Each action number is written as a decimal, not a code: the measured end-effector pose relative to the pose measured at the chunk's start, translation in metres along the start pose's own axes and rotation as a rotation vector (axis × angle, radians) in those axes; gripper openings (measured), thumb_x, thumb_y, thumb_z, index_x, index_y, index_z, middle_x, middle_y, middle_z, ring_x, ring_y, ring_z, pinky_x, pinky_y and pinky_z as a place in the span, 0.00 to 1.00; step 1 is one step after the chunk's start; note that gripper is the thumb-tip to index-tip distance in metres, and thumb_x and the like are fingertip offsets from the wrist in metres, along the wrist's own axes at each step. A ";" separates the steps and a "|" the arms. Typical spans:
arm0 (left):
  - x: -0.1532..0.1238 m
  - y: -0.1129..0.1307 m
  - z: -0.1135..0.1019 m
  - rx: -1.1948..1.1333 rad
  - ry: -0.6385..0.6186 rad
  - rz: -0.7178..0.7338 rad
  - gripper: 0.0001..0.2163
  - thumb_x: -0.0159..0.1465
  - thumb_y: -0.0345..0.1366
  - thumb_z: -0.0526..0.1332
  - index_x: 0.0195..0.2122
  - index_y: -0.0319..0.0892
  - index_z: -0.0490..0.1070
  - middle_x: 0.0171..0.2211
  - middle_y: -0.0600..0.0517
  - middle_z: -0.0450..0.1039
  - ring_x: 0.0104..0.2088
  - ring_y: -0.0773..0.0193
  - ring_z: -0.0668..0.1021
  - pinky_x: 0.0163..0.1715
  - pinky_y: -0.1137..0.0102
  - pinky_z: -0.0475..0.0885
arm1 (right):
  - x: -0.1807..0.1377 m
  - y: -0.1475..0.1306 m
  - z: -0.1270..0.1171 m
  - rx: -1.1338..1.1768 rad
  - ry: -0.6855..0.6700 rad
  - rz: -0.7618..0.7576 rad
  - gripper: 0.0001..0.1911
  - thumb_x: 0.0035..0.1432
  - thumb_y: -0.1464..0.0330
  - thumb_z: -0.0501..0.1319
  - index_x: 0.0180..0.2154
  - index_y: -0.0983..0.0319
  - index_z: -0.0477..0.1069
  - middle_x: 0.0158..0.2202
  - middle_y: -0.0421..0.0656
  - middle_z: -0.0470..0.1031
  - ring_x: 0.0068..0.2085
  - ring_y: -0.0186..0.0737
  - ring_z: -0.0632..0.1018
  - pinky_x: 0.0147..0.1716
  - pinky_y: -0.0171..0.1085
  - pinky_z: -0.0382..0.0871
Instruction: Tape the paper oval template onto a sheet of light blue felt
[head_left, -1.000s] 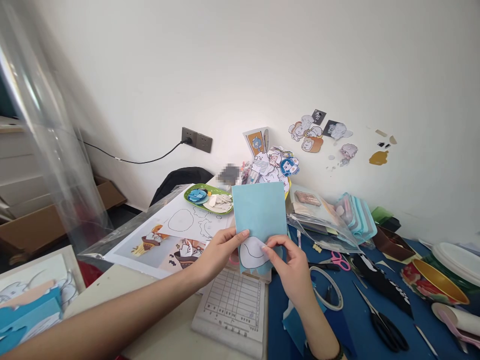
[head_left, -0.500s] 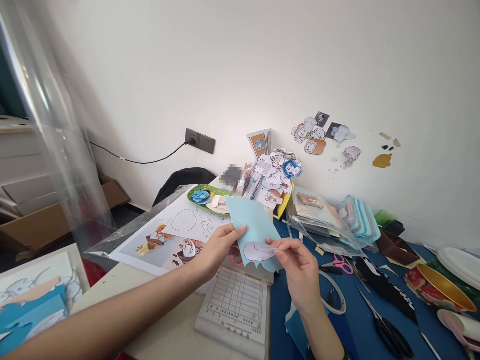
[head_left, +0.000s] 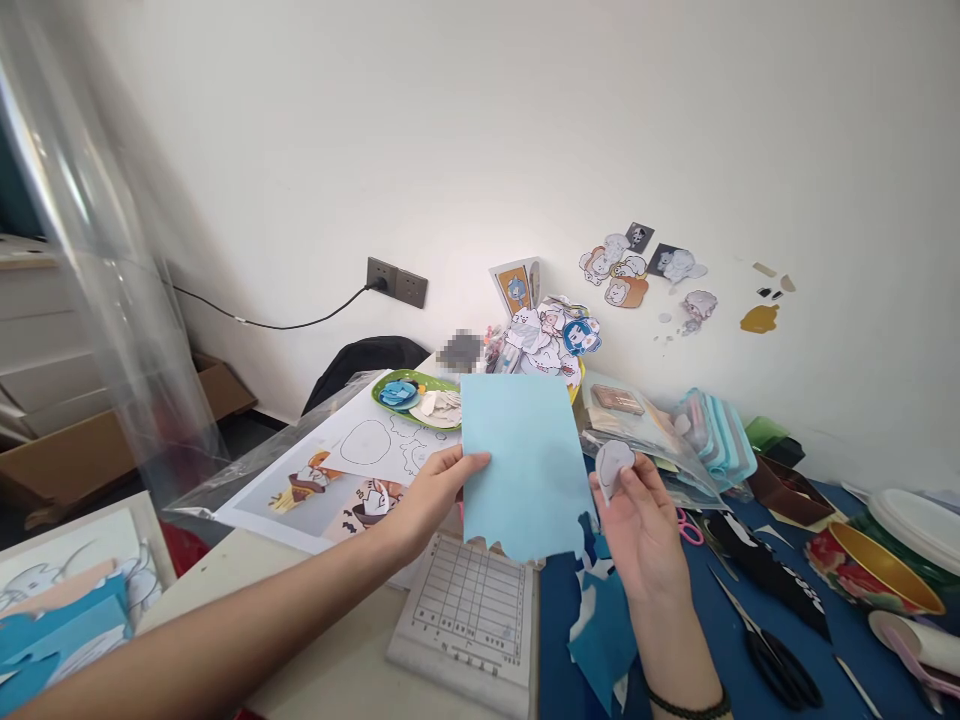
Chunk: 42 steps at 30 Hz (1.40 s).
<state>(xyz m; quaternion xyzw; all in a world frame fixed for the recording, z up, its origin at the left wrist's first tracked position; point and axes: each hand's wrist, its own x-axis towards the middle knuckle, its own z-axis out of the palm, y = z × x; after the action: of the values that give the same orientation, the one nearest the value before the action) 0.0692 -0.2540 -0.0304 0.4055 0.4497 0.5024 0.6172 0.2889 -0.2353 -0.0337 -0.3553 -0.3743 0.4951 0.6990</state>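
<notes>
My left hand (head_left: 444,497) pinches the left edge of a light blue paper sheet (head_left: 525,460), thumb on its face. The sheet stands nearly upright and its lower edge is cut ragged. To its right, my right hand (head_left: 643,525) holds a small white paper cutout (head_left: 613,466) with a dark drawn outline between thumb and fingers, apart from the sheet. Under the right hand lie darker blue paper scraps (head_left: 604,630). A pad with a printed grid (head_left: 472,610) is below the sheet.
A green tray (head_left: 381,400) of blue and white paper bits stands behind the left hand, beside printed drawings (head_left: 365,442). Black scissors (head_left: 776,660), pink-handled scissors (head_left: 690,530) and a red-and-gold bowl (head_left: 874,570) lie to the right. Cutouts (head_left: 626,265) stick to the wall.
The white cutout has come away from the blue sheet, and my right hand has carried it to the right. My left hand has turned the sheet more squarely toward me.
</notes>
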 end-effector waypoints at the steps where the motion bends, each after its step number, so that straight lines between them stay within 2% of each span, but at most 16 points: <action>1: 0.000 0.001 -0.001 -0.016 0.008 -0.014 0.12 0.55 0.45 0.62 0.27 0.40 0.68 0.21 0.55 0.67 0.23 0.65 0.71 0.24 0.72 0.65 | 0.001 -0.002 -0.001 0.015 0.019 0.008 0.13 0.44 0.65 0.70 0.33 0.56 0.72 0.36 0.39 0.76 0.39 0.38 0.76 0.38 0.40 0.72; 5: 0.003 0.006 -0.006 -0.011 -0.037 -0.066 0.11 0.54 0.43 0.62 0.32 0.40 0.69 0.24 0.53 0.71 0.25 0.62 0.75 0.24 0.70 0.67 | 0.006 -0.005 -0.009 0.005 -0.005 0.023 0.12 0.44 0.65 0.71 0.34 0.55 0.73 0.37 0.38 0.77 0.35 0.37 0.76 0.35 0.39 0.72; 10: 0.006 0.016 -0.013 0.062 -0.093 0.099 0.14 0.53 0.42 0.65 0.37 0.41 0.70 0.35 0.50 0.77 0.34 0.58 0.78 0.33 0.67 0.72 | 0.010 -0.008 -0.020 -0.116 -0.088 0.013 0.14 0.44 0.64 0.71 0.36 0.55 0.75 0.38 0.43 0.76 0.38 0.42 0.77 0.35 0.41 0.73; 12: 0.006 0.020 -0.015 0.058 -0.088 0.140 0.16 0.53 0.43 0.67 0.40 0.41 0.70 0.37 0.49 0.78 0.35 0.57 0.79 0.34 0.67 0.73 | 0.010 -0.011 -0.021 -0.127 -0.117 0.011 0.15 0.43 0.63 0.71 0.36 0.55 0.75 0.37 0.43 0.76 0.39 0.43 0.76 0.36 0.43 0.73; 18: 0.010 0.020 -0.018 0.085 -0.008 0.127 0.23 0.49 0.45 0.70 0.45 0.45 0.71 0.41 0.49 0.79 0.37 0.55 0.80 0.34 0.66 0.75 | 0.006 -0.023 -0.022 -0.050 -0.249 -0.094 0.08 0.47 0.62 0.69 0.32 0.50 0.76 0.23 0.37 0.70 0.28 0.37 0.72 0.34 0.46 0.72; 22: 0.011 0.017 -0.018 0.124 0.010 0.120 0.22 0.49 0.45 0.70 0.45 0.45 0.73 0.42 0.50 0.79 0.38 0.55 0.80 0.33 0.67 0.75 | 0.001 -0.021 -0.019 -0.192 -0.291 -0.040 0.08 0.44 0.64 0.71 0.30 0.54 0.78 0.27 0.40 0.76 0.31 0.39 0.75 0.32 0.41 0.72; 24: 0.010 0.018 -0.017 0.122 -0.010 0.094 0.24 0.49 0.45 0.70 0.47 0.44 0.72 0.41 0.49 0.79 0.37 0.55 0.80 0.32 0.67 0.75 | -0.001 -0.016 -0.015 -0.261 -0.257 0.054 0.10 0.42 0.65 0.72 0.31 0.57 0.79 0.30 0.42 0.78 0.33 0.40 0.76 0.32 0.38 0.72; 27: 0.008 0.021 -0.016 0.115 -0.062 0.092 0.30 0.50 0.42 0.71 0.54 0.44 0.66 0.41 0.47 0.78 0.38 0.55 0.79 0.34 0.67 0.75 | 0.002 -0.009 -0.010 -0.222 -0.110 0.128 0.14 0.41 0.65 0.73 0.34 0.59 0.79 0.33 0.43 0.80 0.36 0.41 0.77 0.33 0.36 0.72; 29: 0.007 0.020 -0.014 0.089 -0.093 0.129 0.38 0.50 0.39 0.71 0.60 0.46 0.58 0.44 0.46 0.76 0.39 0.56 0.79 0.36 0.66 0.74 | 0.006 -0.006 -0.010 -0.131 0.011 0.125 0.15 0.39 0.65 0.73 0.34 0.59 0.79 0.34 0.42 0.80 0.37 0.41 0.78 0.32 0.36 0.72; 31: 0.006 0.016 -0.011 0.040 -0.122 0.181 0.45 0.51 0.38 0.71 0.65 0.51 0.45 0.47 0.45 0.73 0.40 0.57 0.78 0.39 0.64 0.74 | 0.010 -0.005 -0.012 -0.057 0.102 0.098 0.15 0.38 0.66 0.74 0.33 0.58 0.78 0.35 0.41 0.80 0.38 0.40 0.78 0.33 0.35 0.73; 33: 0.004 0.009 -0.008 -0.013 -0.172 0.228 0.47 0.55 0.38 0.68 0.66 0.56 0.34 0.50 0.45 0.70 0.40 0.59 0.78 0.40 0.64 0.73 | 0.011 -0.004 -0.013 -0.029 0.151 0.056 0.14 0.39 0.67 0.73 0.33 0.58 0.78 0.38 0.41 0.80 0.41 0.39 0.77 0.37 0.34 0.73; 34: 0.003 0.006 -0.006 -0.025 -0.200 0.242 0.46 0.57 0.39 0.67 0.66 0.58 0.32 0.52 0.46 0.68 0.40 0.60 0.77 0.40 0.64 0.73 | 0.010 -0.003 -0.012 -0.033 0.166 0.032 0.13 0.41 0.66 0.73 0.33 0.58 0.78 0.39 0.40 0.79 0.43 0.39 0.77 0.39 0.34 0.73; 36: -0.001 -0.002 -0.003 0.021 -0.234 0.233 0.39 0.60 0.40 0.63 0.66 0.58 0.39 0.49 0.47 0.68 0.40 0.61 0.76 0.37 0.66 0.72 | 0.005 0.000 -0.007 -0.068 0.189 -0.003 0.14 0.42 0.65 0.72 0.35 0.57 0.77 0.40 0.40 0.79 0.44 0.40 0.77 0.41 0.36 0.72; 39: -0.003 -0.009 -0.001 0.218 -0.214 0.155 0.22 0.62 0.43 0.60 0.58 0.50 0.64 0.34 0.52 0.69 0.32 0.65 0.72 0.30 0.72 0.68 | -0.005 0.005 0.003 -0.169 0.195 -0.031 0.15 0.43 0.63 0.72 0.36 0.58 0.77 0.39 0.42 0.79 0.44 0.43 0.77 0.43 0.40 0.72; 40: -0.004 -0.011 -0.001 0.266 -0.193 0.134 0.19 0.62 0.43 0.60 0.54 0.48 0.69 0.30 0.53 0.66 0.29 0.67 0.69 0.28 0.73 0.66 | -0.008 0.007 0.006 -0.209 0.181 -0.037 0.16 0.43 0.62 0.71 0.36 0.59 0.77 0.39 0.43 0.79 0.45 0.44 0.77 0.44 0.42 0.71; 42: -0.003 -0.012 -0.002 0.282 -0.162 0.116 0.16 0.61 0.41 0.60 0.50 0.46 0.72 0.28 0.54 0.64 0.26 0.69 0.65 0.26 0.74 0.64 | -0.012 0.007 0.010 -0.280 0.151 -0.059 0.17 0.43 0.61 0.71 0.37 0.60 0.77 0.40 0.44 0.79 0.45 0.47 0.76 0.45 0.45 0.71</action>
<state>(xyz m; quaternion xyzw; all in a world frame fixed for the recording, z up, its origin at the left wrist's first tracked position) 0.0703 -0.2585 -0.0415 0.5526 0.4404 0.4348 0.5583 0.2744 -0.2435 -0.0375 -0.4741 -0.3964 0.3892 0.6831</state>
